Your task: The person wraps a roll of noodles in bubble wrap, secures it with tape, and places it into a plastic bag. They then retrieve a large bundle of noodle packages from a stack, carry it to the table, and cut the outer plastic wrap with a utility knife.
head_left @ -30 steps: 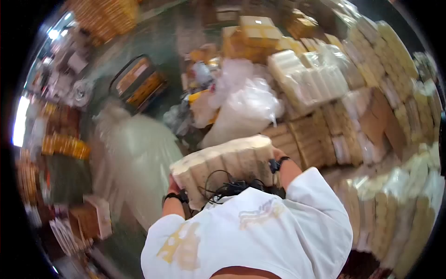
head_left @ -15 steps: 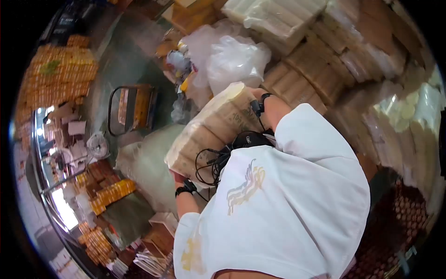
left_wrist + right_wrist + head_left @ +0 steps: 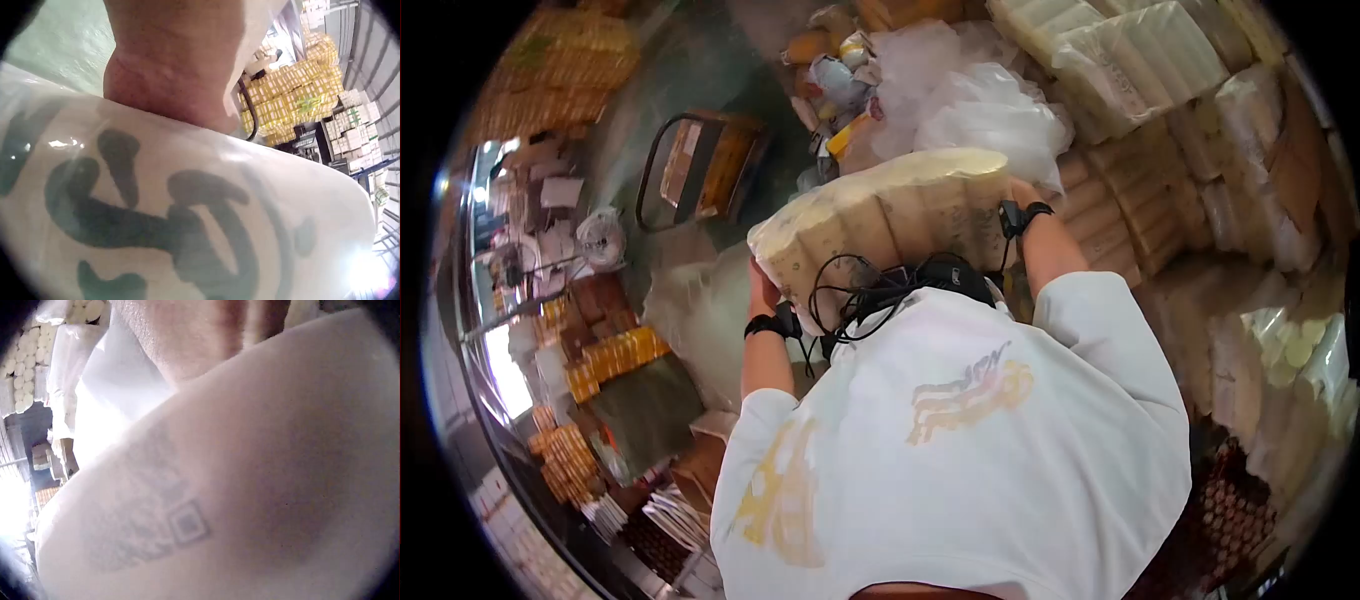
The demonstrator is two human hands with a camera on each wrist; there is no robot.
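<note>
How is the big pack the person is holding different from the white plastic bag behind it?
The pack is long, tan and filled with rows; the white plastic bag is crumpled and puffy. The pack is held up between the left hand and right hand; nobody holds the bag. Both look plastic.

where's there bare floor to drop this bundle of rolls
The clearest bare patch is the green floor up left, between the stacked yellow boxes and the cart. Below the cart a clear sack fills the gap. To the right, wrapped packs are stacked tight, with plastic bags heaped beyond the bundle.
</note>
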